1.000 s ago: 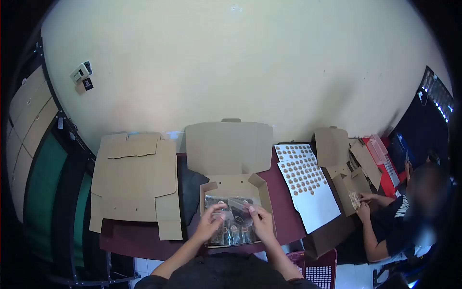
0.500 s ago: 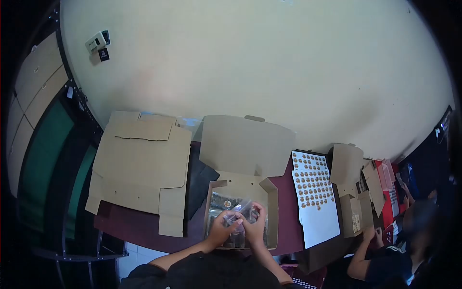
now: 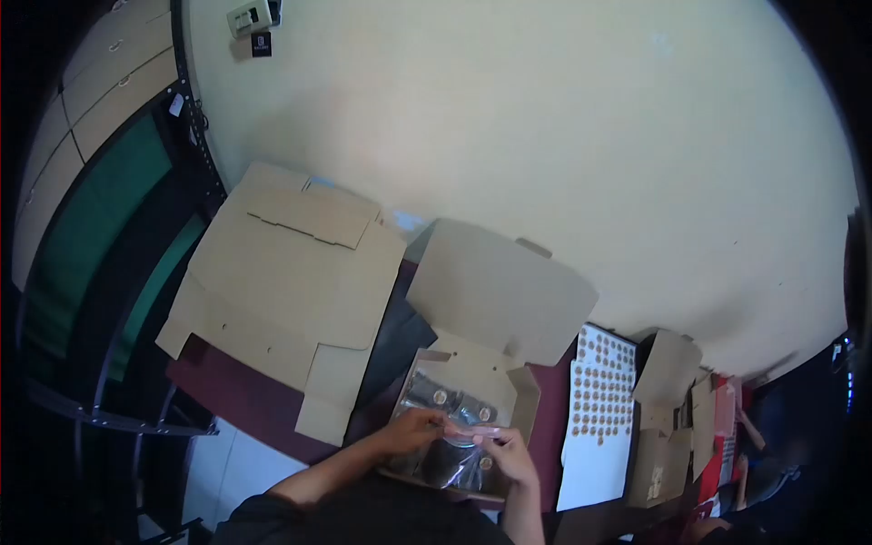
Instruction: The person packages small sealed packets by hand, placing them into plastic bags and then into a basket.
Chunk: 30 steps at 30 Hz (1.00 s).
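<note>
Both of my hands are over an open cardboard box [image 3: 531,392], whose lid [image 3: 500,286] stands up behind it. A small clear plastic bag [image 3: 465,431] is stretched between them. My left hand [image 3: 418,431] pinches its left end, fingers closed. At the right end, my right hand [image 3: 509,456] grips it between thumb and fingers. Below them, clear packets with dark contents [image 3: 445,461] lie in the box, a few bearing round orange-brown stickers [image 3: 440,397]. What the held bag contains is too small to make out.
Left of the box lies a large flat cardboard blank [image 3: 291,272] on the maroon tabletop [image 3: 241,391]. To the right is a white sheet of round stickers [image 3: 599,409], then a smaller open box [image 3: 661,463]. Another person's arm [image 3: 749,427] is at far right. A rack [image 3: 100,413] stands left.
The head view has tilted and shifted. My hands have moved apart, drawing the plastic bag flat between them. More stickered packets now show in the box.
</note>
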Tool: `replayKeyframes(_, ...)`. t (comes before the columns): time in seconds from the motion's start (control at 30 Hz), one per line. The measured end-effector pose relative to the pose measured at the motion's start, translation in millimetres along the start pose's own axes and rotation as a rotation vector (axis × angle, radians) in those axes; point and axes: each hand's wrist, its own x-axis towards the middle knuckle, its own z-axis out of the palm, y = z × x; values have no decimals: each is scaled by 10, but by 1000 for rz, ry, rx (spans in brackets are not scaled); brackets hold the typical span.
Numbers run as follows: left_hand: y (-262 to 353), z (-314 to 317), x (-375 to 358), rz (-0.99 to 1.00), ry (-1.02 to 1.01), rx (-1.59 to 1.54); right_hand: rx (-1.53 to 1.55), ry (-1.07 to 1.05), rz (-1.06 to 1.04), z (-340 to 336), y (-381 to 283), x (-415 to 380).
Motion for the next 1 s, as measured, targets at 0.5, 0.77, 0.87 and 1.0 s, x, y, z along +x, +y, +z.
replayKeyframes(0.5,371,101,-170,236,-173,332,-191,-130,-26,-213,-154,-431)
replayKeyframes(0.77,374,419,-236,258,94,201,-174,264,-320,-87,-296,-651)
replayKeyframes(0.87,436,480,-249,304,152,203,-156,323,-264,-47,-328,-836)
replayKeyframes(1.0,385,476,-223,333,22,316,-138,325,-251,-116,-182,-1045)
